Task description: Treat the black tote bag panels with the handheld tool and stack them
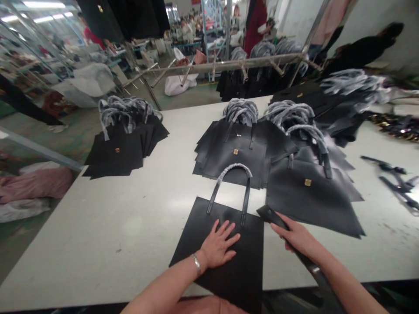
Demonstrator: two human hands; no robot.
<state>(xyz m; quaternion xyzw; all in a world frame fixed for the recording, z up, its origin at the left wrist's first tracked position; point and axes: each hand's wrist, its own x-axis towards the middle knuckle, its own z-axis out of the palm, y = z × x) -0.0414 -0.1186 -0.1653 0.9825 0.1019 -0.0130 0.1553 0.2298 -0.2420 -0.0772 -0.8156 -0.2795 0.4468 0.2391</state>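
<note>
My left hand (218, 245) lies flat with fingers spread on a black leather tote bag (245, 257), just below its arched handle (234, 168). The handle's top is wrapped in grey-white plastic. My right hand (294, 237) grips a long black leather strap (271, 216), which runs from beyond my fingers down past the table's front edge. This strap is beside the bag's right edge, and its lower end is out of view. Close beyond my right hand lies a black bag with a small gold clasp (307, 192).
Stacks of black bags with wrapped handles (118, 150) stand on the white worktable (98, 248). Loose black straps (393, 183) lie at the right. A metal rack (222, 65) stands beyond the table, with a standing person (255, 26) behind it. Pink cloth (36, 183) lies at the left.
</note>
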